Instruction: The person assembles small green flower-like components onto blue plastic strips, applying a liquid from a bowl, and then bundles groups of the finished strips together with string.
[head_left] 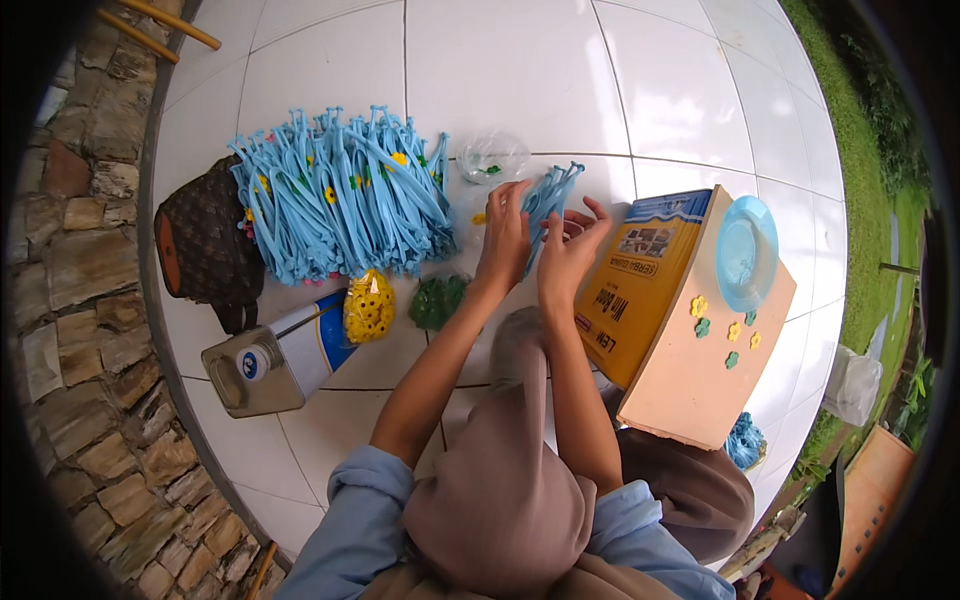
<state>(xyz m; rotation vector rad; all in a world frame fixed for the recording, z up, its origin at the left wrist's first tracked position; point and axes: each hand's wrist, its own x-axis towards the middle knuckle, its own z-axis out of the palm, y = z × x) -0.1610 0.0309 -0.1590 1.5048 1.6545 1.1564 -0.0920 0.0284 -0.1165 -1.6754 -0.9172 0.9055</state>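
Observation:
A small bunch of light-blue straps with knobbed ends lies on the tiled floor between my two hands. Along its left side is my left hand, fingers stretched out and touching or very near the straps. My right hand is on the other side, its fingers bent and spread apart; whether a fingertip touches a strap I cannot make out. To the left lies a large pile of the same blue straps, some bearing yellow or green flower pieces. A clear round container with a bit of green stands just beyond my left hand.
Nearer me are bags of yellow flowers and green flowers. A rectangular tin and brown patterned bag stand at left. At right, a yellow box adjoins a tan board carrying a blue bowl and several loose flowers.

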